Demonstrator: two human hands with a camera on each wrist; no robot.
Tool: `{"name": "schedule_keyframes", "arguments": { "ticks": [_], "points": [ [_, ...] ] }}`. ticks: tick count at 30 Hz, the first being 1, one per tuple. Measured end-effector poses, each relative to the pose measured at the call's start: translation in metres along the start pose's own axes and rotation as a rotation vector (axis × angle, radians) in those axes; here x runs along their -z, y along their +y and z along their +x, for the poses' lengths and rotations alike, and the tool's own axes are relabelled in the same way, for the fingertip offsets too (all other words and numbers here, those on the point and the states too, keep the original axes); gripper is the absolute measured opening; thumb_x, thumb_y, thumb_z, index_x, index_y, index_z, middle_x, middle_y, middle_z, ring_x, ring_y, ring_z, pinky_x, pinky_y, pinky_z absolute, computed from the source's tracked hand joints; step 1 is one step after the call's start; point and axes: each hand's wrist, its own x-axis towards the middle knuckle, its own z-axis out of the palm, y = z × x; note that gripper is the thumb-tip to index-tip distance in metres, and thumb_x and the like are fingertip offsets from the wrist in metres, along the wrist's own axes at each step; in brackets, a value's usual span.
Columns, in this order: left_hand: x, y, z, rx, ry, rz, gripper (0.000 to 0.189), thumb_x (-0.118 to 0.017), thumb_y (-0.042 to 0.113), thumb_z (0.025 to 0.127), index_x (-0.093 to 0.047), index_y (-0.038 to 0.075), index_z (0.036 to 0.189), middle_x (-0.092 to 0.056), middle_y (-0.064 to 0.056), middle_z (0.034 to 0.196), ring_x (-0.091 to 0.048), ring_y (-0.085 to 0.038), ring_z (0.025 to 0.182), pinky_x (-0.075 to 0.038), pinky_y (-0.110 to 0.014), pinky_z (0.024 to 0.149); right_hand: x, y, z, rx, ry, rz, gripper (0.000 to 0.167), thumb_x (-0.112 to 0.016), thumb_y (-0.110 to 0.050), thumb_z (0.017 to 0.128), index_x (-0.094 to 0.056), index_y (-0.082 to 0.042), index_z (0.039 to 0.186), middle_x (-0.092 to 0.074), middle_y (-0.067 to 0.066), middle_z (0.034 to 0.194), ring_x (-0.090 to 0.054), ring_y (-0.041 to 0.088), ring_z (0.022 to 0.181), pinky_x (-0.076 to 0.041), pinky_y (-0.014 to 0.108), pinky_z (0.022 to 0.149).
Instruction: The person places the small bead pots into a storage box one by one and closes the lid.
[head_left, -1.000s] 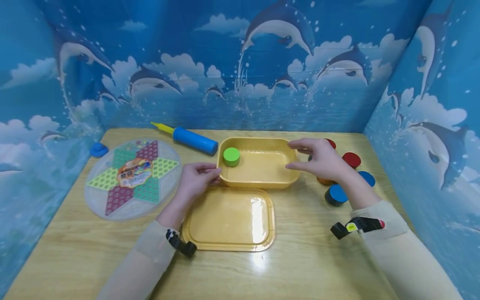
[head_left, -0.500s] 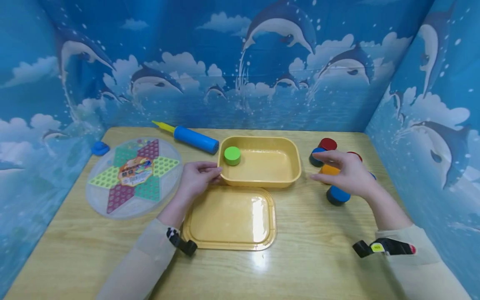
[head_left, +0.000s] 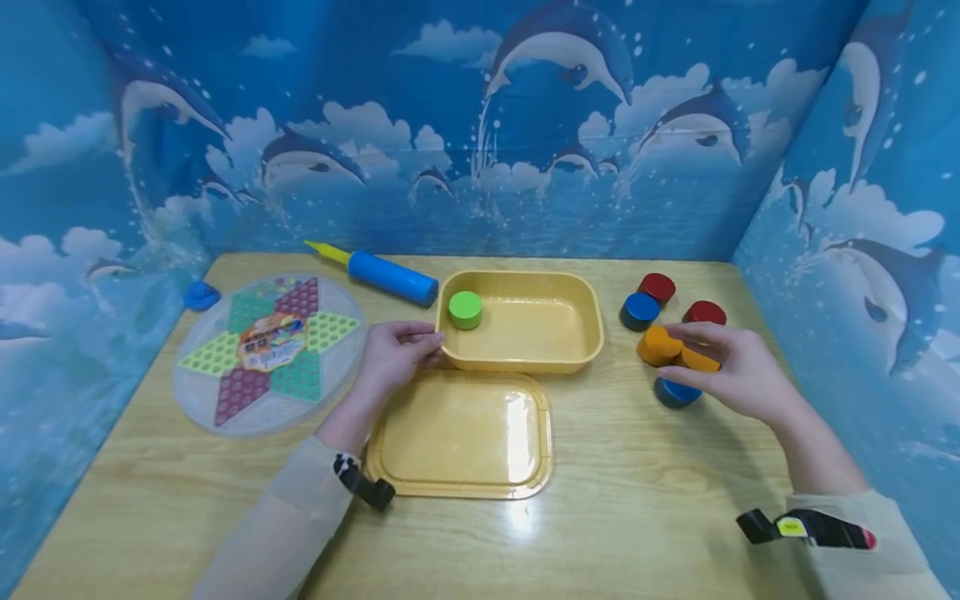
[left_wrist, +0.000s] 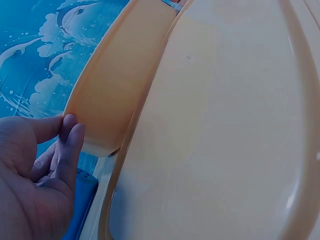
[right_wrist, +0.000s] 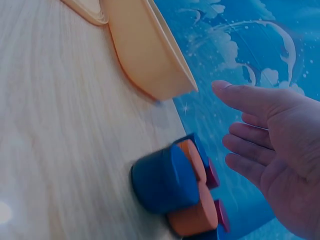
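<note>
Hovering over two orange cylindrical blocks, right of the yellow rectangular plastic tub, with the nearer right hand empty and its fingers parted; pinching the tub's left end with the left hand.

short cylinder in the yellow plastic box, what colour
The cylinder is bright green, clearest in the head view.

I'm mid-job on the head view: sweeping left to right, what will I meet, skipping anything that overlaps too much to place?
Board → left hand → tub → far blue block → right hand.
</note>
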Motion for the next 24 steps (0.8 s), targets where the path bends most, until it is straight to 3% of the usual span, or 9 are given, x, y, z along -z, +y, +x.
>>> {"name": "schedule_keyframes", "arguments": {
  "ticks": [7, 15, 19, 24],
  "points": [
    [-0.001, 0.002, -0.001, -0.006, -0.011, -0.014, 0.031, -0.08, 0.011, 0.097, -0.072, -0.003, 0.123, -0.074, -0.018, 0.104, -0.076, -0.022, 0.085, -0.067, -0.032, 0.076, 0.002, 0.009, -0.02, -0.075, 0.043, -0.005, 0.059, -0.089, -0.026, 0.09, -0.067, -0.004, 0.14, -0.068, 0.015, 0.136, -0.067, 0.036, 0.12, -0.049, 0.004, 0.091],
    [0.002, 0.001, -0.002, -0.02, -0.042, -0.067, 0.033, -0.079, 0.007, 0.097, -0.07, -0.007, 0.125, -0.074, -0.021, 0.105, -0.077, -0.021, 0.083, -0.067, -0.033, 0.078, -0.005, 0.023, -0.045, -0.157, 0.129, 0.017, 0.06, -0.09, -0.031, 0.089, -0.068, -0.004, 0.137, -0.071, 0.017, 0.13, -0.069, 0.002, 0.111, -0.054, 0.008, 0.086],
    [0.001, 0.002, -0.003, -0.011, -0.036, -0.064, 0.032, -0.079, 0.008, 0.097, -0.071, -0.006, 0.125, -0.074, -0.021, 0.105, -0.077, -0.022, 0.084, -0.067, -0.033, 0.078, -0.013, 0.03, -0.056, -0.231, 0.184, 0.019, 0.059, -0.091, -0.035, 0.087, -0.069, -0.004, 0.133, -0.071, 0.016, 0.128, -0.071, 0.007, 0.108, -0.055, 0.008, 0.083],
    [0.0, 0.004, -0.003, 0.003, -0.018, -0.042, 0.032, -0.079, 0.009, 0.097, -0.071, -0.004, 0.125, -0.074, -0.02, 0.106, -0.077, -0.022, 0.085, -0.067, -0.032, 0.078, -0.026, 0.037, -0.062, -0.302, 0.19, 0.021, 0.064, -0.089, -0.041, 0.088, -0.068, -0.001, 0.133, -0.07, 0.02, 0.128, -0.073, 0.03, 0.111, -0.055, 0.007, 0.077]
  ]
}}
